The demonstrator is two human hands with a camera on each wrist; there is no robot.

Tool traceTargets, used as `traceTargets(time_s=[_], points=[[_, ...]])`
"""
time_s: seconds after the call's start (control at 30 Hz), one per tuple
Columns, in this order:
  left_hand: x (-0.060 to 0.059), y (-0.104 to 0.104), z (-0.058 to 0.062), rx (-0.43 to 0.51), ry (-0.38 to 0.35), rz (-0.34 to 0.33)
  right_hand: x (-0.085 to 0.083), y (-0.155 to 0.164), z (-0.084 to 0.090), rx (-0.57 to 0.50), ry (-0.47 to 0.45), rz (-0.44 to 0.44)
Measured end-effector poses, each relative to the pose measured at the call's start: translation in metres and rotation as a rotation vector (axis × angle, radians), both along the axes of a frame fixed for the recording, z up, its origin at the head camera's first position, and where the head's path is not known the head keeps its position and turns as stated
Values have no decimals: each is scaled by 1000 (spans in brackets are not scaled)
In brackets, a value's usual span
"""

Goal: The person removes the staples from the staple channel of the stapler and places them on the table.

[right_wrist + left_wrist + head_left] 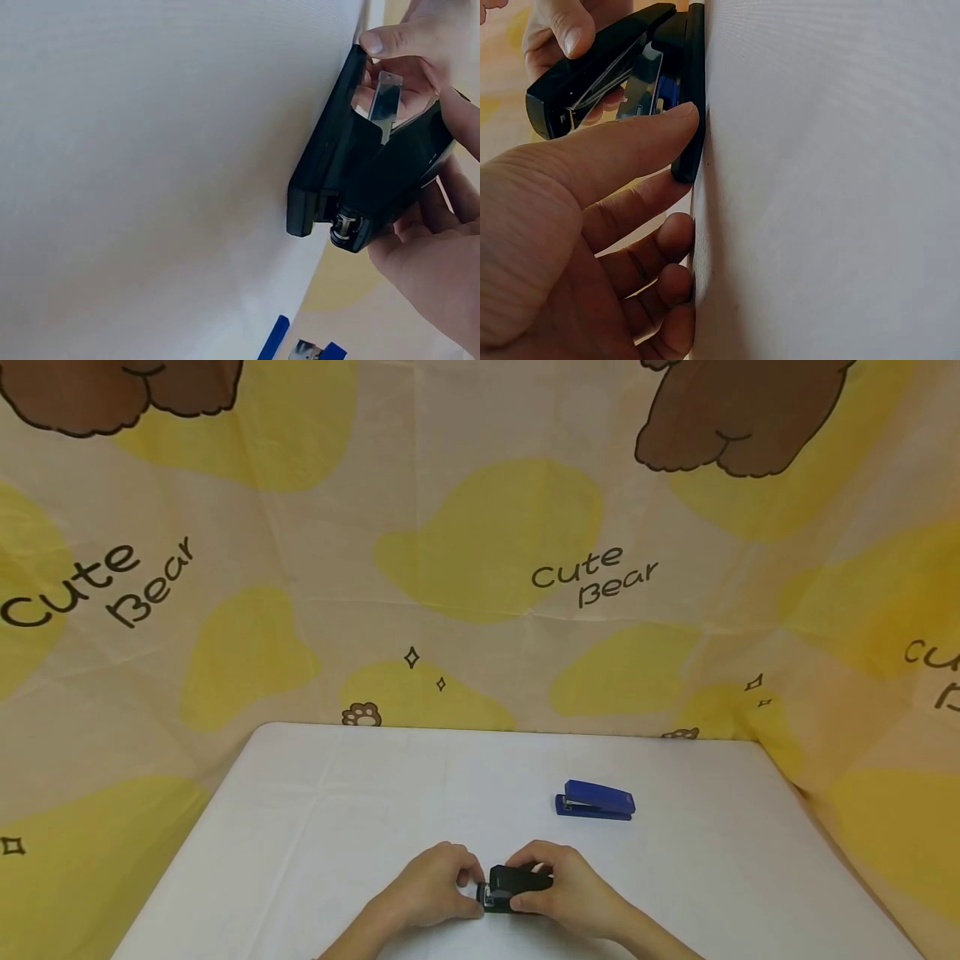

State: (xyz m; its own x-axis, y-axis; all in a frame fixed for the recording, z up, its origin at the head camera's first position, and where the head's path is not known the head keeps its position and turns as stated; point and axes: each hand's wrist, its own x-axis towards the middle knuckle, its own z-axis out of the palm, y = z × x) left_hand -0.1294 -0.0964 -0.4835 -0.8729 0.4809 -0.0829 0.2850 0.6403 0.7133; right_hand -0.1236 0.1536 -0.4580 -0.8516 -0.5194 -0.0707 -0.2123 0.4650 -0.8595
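Note:
A black stapler [519, 880] is on the white table near its front, between both hands. My left hand [429, 887] pinches the front end of its base [690, 142] between thumb and index finger, the other fingers loosely bent beside it. The right hand [576, 890] grips the upper arm [405, 169], thumb on one side and fingers on the other. In both wrist views the upper arm stands raised from the base, with the metal magazine [385, 101] showing between them. Inside the magazine, the contents cannot be made out.
Farther back and to the right lies a blue stapler [597, 800] on the white table [360, 802]. Behind and at the sides of the table hangs a yellow patterned cloth [480, 543] printed with bears and lettering.

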Motion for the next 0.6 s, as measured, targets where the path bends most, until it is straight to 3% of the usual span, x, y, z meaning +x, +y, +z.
traceTargets(time_s=[0.4,0.6], points=[[2,0,2,-5,-12,7,3,11,6,-36,64,6],[2,0,1,-8,-20,23,4,14,8,-44,48,-6]])
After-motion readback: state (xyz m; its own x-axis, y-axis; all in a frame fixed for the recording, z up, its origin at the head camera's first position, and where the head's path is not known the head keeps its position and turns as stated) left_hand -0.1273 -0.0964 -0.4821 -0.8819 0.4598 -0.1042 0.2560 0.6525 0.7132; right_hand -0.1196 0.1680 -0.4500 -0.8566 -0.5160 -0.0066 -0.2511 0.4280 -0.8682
